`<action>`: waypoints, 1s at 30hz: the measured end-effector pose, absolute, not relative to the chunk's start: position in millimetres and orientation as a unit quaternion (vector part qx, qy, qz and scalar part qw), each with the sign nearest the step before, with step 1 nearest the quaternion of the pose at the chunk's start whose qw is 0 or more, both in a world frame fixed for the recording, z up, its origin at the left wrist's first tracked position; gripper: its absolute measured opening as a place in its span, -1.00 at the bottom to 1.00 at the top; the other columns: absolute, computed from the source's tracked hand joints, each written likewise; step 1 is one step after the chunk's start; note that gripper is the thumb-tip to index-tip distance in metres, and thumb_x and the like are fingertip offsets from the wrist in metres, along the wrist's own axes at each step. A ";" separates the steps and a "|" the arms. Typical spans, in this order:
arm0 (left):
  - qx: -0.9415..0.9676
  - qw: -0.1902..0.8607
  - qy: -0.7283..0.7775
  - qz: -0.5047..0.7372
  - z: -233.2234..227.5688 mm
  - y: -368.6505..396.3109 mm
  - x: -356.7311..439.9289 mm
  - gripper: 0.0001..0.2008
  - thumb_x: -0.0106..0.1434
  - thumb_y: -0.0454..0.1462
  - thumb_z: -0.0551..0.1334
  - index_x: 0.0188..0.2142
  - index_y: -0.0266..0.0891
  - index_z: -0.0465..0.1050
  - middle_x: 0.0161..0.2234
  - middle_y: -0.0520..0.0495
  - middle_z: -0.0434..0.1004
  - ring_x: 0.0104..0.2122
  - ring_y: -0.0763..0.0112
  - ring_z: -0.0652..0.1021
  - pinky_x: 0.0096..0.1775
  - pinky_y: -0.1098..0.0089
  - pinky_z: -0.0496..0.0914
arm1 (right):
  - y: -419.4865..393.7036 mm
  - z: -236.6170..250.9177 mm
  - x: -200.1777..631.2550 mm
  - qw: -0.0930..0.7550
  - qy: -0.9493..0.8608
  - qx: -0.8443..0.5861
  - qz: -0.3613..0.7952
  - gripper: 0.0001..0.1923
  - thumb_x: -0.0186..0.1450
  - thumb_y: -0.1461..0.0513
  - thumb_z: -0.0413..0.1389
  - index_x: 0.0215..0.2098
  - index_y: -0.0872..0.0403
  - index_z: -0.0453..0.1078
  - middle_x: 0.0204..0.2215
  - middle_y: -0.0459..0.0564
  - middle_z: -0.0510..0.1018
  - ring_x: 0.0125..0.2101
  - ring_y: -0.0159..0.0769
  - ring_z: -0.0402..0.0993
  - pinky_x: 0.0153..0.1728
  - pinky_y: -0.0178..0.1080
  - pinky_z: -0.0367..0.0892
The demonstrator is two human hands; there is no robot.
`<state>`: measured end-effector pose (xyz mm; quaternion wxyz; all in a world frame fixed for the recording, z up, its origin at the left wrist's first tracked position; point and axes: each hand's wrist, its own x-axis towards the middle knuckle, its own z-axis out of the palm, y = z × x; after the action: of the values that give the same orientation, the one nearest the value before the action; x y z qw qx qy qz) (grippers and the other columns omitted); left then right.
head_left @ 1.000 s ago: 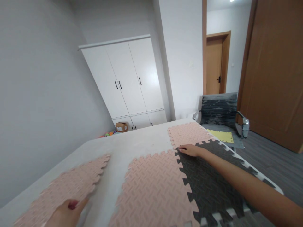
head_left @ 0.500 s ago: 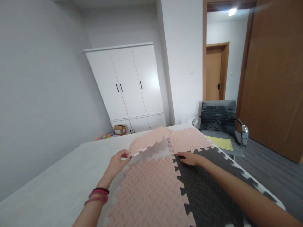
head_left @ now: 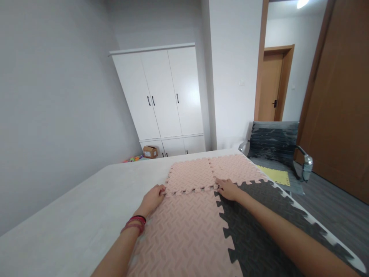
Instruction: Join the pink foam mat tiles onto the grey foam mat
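Observation:
Pink and dark grey foam puzzle mat tiles lie on a white table. My left hand (head_left: 154, 198) is curled at the near left corner of the far-left pink foam mat tile (head_left: 188, 173), thumb and fingers at its edge. That tile lies flat against the near pink tile (head_left: 184, 231), with small gaps along the toothed seam. My right hand (head_left: 229, 189) rests with fingers stretched out where the tiles meet, its fingertips on the pink corner. Under my right forearm is the dark grey tile (head_left: 248, 234). Another pink tile (head_left: 233, 167) joins at the far right.
The white table (head_left: 72, 207) extends to the left. Beyond its right edge stands a chair (head_left: 273, 142) with a yellow foam piece (head_left: 275, 175) on the seat. A white cabinet (head_left: 161, 92), a cardboard box (head_left: 150, 152) and colourful items (head_left: 135, 158) are behind.
The far-left pink tile, lifted at its near edge before, now lies down against the near tile. My left hand came down with its corner. My right fingers shifted slightly onto the seam.

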<state>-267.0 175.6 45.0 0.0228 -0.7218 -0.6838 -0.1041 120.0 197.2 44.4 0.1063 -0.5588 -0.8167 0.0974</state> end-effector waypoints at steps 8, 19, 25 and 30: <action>-0.711 -0.002 -0.695 -0.104 37.7 188.0 -278.5 -0.73 0.28 -0.12 0.15 -0.14 -0.26 0.39 -0.16 -0.07 0.45 -0.16 0.36 0.47 -0.10 0.18 0.40 | 187.8 39.3 104.3 0.090 -0.820 -0.564 0.038 -0.47 0.30 0.14 -0.13 0.24 -0.02 0.08 0.16 0.09 0.28 0.07 0.05 0.14 -0.15 0.10 0.29; -0.704 -0.008 -0.705 -0.087 44.0 184.6 -279.7 -0.71 0.27 -0.11 0.15 -0.14 -0.27 0.39 -0.15 -0.07 0.46 -0.17 0.37 0.48 -0.10 0.18 0.40 | 189.1 40.7 99.0 0.067 -0.836 -0.545 -0.004 -0.49 0.32 0.21 -0.17 0.24 -0.02 0.07 0.10 0.13 0.33 0.04 0.04 0.14 -0.22 0.08 0.33; -0.686 0.058 -0.724 -0.050 50.6 168.2 -249.8 -0.71 0.28 -0.10 0.14 -0.15 -0.27 0.39 -0.13 -0.09 0.44 -0.14 0.34 0.47 -0.09 0.16 0.39 | 189.5 43.7 98.5 0.056 -0.837 -0.544 0.000 -0.53 0.32 0.21 -0.16 0.20 -0.03 0.14 0.09 0.13 0.34 0.06 0.04 0.12 -0.18 0.10 0.30; -0.713 0.079 -0.696 -0.024 61.4 155.6 -213.0 -0.70 0.28 -0.09 0.12 -0.14 -0.26 0.38 -0.13 -0.08 0.43 -0.14 0.33 0.46 -0.05 0.13 0.35 | 186.9 43.9 99.6 0.059 -0.838 -0.543 -0.006 -0.52 0.33 0.21 -0.18 0.21 -0.04 0.12 0.10 0.14 0.32 0.08 0.05 0.10 -0.18 0.12 0.30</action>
<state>-213.0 155.6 61.4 0.0791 -0.7130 -0.6962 -0.0239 99.6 186.9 43.9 0.0590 -0.5430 -0.8376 -0.0055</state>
